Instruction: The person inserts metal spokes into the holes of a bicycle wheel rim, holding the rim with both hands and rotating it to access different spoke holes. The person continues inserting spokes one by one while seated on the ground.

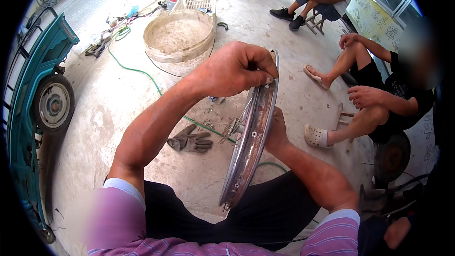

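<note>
A narrow, rust-streaked silver metal wheel rim (259, 123) is held upright and tilted between a seated person's knees, above a pale concrete floor (111, 130). The wheel looks only partly put together: thin silver metal spokes (247, 113) run beside the rim's left side, and small silver metal fittings (255, 134) sit in its channel. Some spoke ends seem to splay loosely, so joining and tightening are probably left; how many are fixed cannot be told.

The left forearm slants up from the lower left, with the wrist bent and the back of the left hand (237, 68) uppermost. Its thumb and forefinger pinch at the rim's upper end. The right forearm rises from the lower right; the right hand (277, 130) supports the rim's far side, its fingers mostly hidden, so their grip cannot be told. A grey fabric work glove (192, 142) lies on the floor below.
</note>
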The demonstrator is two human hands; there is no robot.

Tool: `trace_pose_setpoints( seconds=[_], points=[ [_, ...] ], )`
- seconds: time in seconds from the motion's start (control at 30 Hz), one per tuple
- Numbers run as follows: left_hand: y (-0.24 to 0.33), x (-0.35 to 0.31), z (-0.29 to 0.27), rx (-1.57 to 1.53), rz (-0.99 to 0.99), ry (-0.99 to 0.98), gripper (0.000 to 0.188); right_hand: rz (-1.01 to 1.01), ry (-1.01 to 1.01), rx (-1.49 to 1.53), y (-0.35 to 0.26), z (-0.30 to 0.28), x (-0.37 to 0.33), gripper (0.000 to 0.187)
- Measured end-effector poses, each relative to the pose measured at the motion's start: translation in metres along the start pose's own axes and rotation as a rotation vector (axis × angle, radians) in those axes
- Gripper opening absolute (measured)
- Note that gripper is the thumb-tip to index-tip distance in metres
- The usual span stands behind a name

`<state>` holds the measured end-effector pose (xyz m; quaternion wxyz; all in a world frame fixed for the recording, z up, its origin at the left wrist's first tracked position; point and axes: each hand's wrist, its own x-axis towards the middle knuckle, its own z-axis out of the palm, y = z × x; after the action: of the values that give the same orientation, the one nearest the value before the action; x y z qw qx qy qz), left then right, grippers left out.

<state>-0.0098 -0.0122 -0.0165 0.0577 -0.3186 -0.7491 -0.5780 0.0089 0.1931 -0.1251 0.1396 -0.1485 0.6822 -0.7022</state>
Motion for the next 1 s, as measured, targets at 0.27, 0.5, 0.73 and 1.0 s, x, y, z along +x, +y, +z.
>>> trace_pose_setpoints(
  seconds=[0.27, 0.5, 0.73, 1.0],
  points=[
    [-0.003, -0.003, 0.006, -0.025, -0.025, 0.012, 0.012, 0.041, -0.012, 0.032, -0.001, 0.002, 0.001, 0.034],
    [0.014, -0.003, 0.005, 0.037, -0.042, 0.005, 0.021, 0.002, -0.034, 0.047, -0.008, -0.002, -0.001, 0.035],
    [0.007, 0.0, 0.016, 0.263, -0.036, 0.165, 0.008, 0.025, -0.034, 0.077, -0.014, 0.005, 0.001, 0.042],
    [0.015, -0.002, 0.017, 0.111, -0.121, 0.122, 0.01, 0.007, -0.039, 0.044, -0.013, 0.002, 0.002, 0.043]
  ],
)
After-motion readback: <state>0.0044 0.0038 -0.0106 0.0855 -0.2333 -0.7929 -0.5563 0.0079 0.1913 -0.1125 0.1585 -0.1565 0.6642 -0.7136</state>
